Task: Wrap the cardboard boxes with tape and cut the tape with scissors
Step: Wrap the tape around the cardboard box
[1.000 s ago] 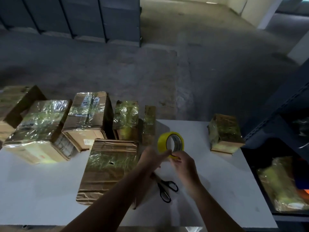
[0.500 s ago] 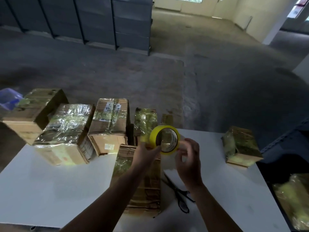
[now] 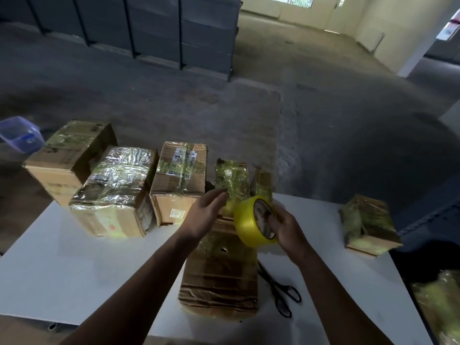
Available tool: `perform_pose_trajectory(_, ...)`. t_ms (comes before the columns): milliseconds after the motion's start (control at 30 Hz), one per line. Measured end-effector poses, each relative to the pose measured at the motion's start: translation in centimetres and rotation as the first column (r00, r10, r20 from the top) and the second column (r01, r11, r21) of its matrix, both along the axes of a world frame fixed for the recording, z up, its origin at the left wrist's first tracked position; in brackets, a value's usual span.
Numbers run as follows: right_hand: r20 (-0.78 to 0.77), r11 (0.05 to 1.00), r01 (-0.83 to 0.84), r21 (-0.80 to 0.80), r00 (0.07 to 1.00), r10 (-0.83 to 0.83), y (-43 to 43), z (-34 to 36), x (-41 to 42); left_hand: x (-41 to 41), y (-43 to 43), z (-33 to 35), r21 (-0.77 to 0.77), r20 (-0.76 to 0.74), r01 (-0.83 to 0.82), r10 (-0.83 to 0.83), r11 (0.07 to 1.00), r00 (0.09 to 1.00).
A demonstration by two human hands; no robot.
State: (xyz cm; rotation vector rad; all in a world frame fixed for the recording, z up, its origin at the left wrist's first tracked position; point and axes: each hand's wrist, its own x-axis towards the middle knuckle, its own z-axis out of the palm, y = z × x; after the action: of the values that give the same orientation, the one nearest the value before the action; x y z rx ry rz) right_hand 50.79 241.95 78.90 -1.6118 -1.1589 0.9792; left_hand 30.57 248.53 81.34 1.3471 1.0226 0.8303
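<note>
**Tape roll raised over flat box**

The right hand (image 3: pixel 286 229) is gripping the round yellow tape roll (image 3: pixel 252 221) above the flat crumpled brown cardboard box (image 3: pixel 220 275) lying on the white table (image 3: pixel 74 265). The left hand (image 3: pixel 207 211) is hovering, fingers spread. Black-handled scissors (image 3: pixel 278 287) are lying just beside the box.

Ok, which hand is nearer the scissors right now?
Right. The right hand, gripping the yellow tape roll, is just beyond the scissors; the left hand is open farther left, across the flat cardboard box.
</note>
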Motion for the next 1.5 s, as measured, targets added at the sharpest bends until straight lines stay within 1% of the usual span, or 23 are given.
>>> perform_pose_trajectory(67,0.023,0.999,-0.038,-0.012,0.999,0.038,0.0,0.3,-0.4,-0.4,0.4,0.6,0.013,0.036,0.104,-0.104,0.995,0.994)
perform_pose_trajectory(133,0.025,0.998,-0.061,-0.016,0.998,0.061,0.0,0.6,-0.8,-0.5,0.5,0.9,0.052,0.032,0.182,-0.184,0.982,0.982)
perform_pose_trajectory(300,0.034,0.994,-0.093,-0.049,0.995,0.094,-0.2,0.9,-1.1,-0.9,0.6,1.0,0.165,-0.015,0.191,-0.191,0.968,0.982)
perform_pose_trajectory(400,0.018,0.992,-0.101,-0.07,0.995,0.103,-0.2,0.8,-1.0,-1.4,0.7,1.1,0.244,-0.08,0.22,-0.207,0.944,0.975)
perform_pose_trajectory(500,-0.025,0.988,-0.119,-0.1,0.993,0.117,-0.4,0.9,-0.8,-1.5,0.7,0.9,0.248,-0.118,0.264,-0.241,0.932,0.963)
perform_pose_trajectory(600,-0.101,0.975,-0.164,-0.153,0.984,0.15,-0.5,0.9,-0.5,-1.5,0.7,0.6,0.225,-0.143,0.269,-0.242,0.936,0.96)
perform_pose_trajectory(700,-0.271,0.968,-0.181,-0.172,0.954,0.131,-0.8,0.9,-0.6,-1.5,0.7,0.3,0.173,-0.155,0.244,-0.219,0.954,0.963)
perform_pose_trajectory(800,-0.41,0.976,-0.168,-0.138,0.907,0.098,-1.0,0.9,-0.7,-1.6,0.8,0.2,0.028,-0.121,0.147,-0.143,0.989,0.982)
perform_pose_trajectory(867,-0.458,0.977,-0.186,-0.109,0.881,0.116,-1.0,0.7,-0.5,-1.7,0.9,0.1,-0.084,-0.07,0.101,-0.107,0.991,0.992)
perform_pose_trajectory(900,-0.443,0.975,-0.2,-0.098,0.886,0.138,-1.0,0.6,-0.4,-1.8,0.8,0.1,-0.129,-0.046,0.089,-0.095,0.988,0.994)
perform_pose_trajectory(933,-0.387,0.974,-0.21,-0.085,0.908,0.162,-1.0,0.6,-0.4,-1.8,0.8,0.1,-0.173,-0.018,0.079,-0.084,0.982,0.996)
perform_pose_trajectory(1033,-0.111,0.981,-0.192,-0.026,0.976,0.188,-0.6,0.8,-0.7,-1.9,0.4,0.2,-0.319,0.094,0.072,-0.044,0.945,0.995)
perform_pose_trajectory(1100,0.039,0.988,-0.157,0.012,0.987,0.156,-0.1,1.0,-1.0,-2.2,0.3,0.1,-0.362,0.112,0.088,-0.05,0.928,0.992)
perform_pose_trajectory(1133,0.062,0.988,-0.154,0.033,0.987,0.151,0.1,1.0,-1.0,-2.3,0.2,0.0,-0.376,0.111,0.099,-0.061,0.921,0.992)
perform_pose_trajectory(1167,0.045,0.986,-0.154,0.057,0.987,0.152,0.3,1.0,-1.1,-2.4,0.0,-0.1,-0.393,0.109,0.107,-0.07,0.913,0.992)
perform_pose_trajectory(1233,-0.038,0.984,-0.139,0.108,0.989,0.144,0.3,1.0,-1.6,-2.5,-0.2,-0.5,-0.431,0.1,0.092,-0.054,0.898,0.994)
perform_pose_trajectory(1300,-0.093,0.982,-0.135,0.132,0.985,0.148,0.3,0.9,-2.5,-2.6,-0.5,-0.7,-0.452,0.077,0.037,-0.002,0.891,0.997)
perform_pose_trajectory(1400,-0.025,0.981,-0.152,0.119,0.987,0.156,0.5,1.0,-3.9,-2.7,-1.1,-1.2,-0.445,0.02,-0.031,0.045,0.895,0.999)
perform_pose_trajectory(1500,0.09,0.973,-0.177,0.145,0.982,0.165,0.8,1.5,-4.3,-3.2,-1.5,-1.9,-0.412,-0.087,-0.107,0.078,0.905,0.993)
